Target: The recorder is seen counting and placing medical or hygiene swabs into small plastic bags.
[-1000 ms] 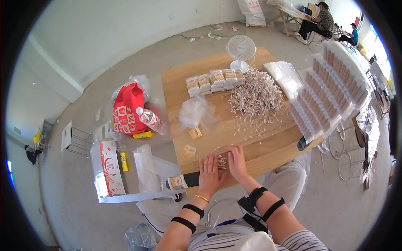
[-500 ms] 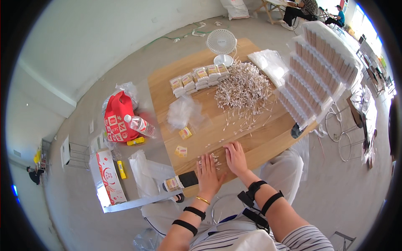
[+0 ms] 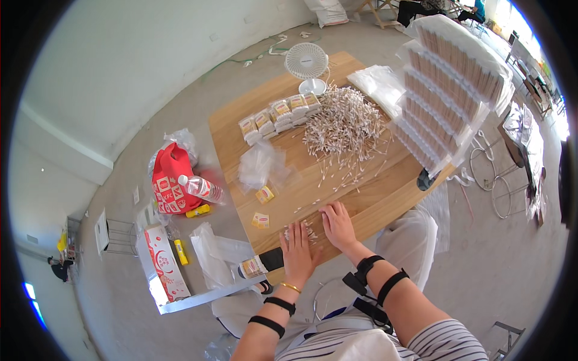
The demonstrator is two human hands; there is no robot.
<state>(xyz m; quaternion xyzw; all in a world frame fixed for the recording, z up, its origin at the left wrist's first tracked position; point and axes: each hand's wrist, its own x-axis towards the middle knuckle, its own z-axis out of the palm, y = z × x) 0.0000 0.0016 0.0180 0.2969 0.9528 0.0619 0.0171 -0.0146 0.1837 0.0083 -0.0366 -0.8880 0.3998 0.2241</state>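
My left hand point(image 3: 298, 253) lies flat near the table's front edge, fingers stretched over a small cluster of cotton swabs point(image 3: 310, 232) whose tips show between and beside them. Just right of that cluster my right hand point(image 3: 339, 226) rests with its fingers on the tabletop, holding nothing that I can see. Beyond my hands spreads a large loose heap of cotton swabs point(image 3: 344, 123). Yellow-and-white cards point(image 3: 261, 221) lie left of my left hand, with another card point(image 3: 265, 194) farther back. Clear plastic bags point(image 3: 262, 163) lie beyond the cards.
Filled swab packs point(image 3: 280, 114) stand in rows near a white fan point(image 3: 307, 63). A tall bundle of stacked swabs point(image 3: 448, 96) leans at the right. Left of the wooden table point(image 3: 232, 114) are a red bag point(image 3: 171, 180), a water bottle point(image 3: 201, 188) and a printed box point(image 3: 162, 265).
The whole view has shifted slightly. My hands stay in nearly the same place on the table by the small cluster of swabs.
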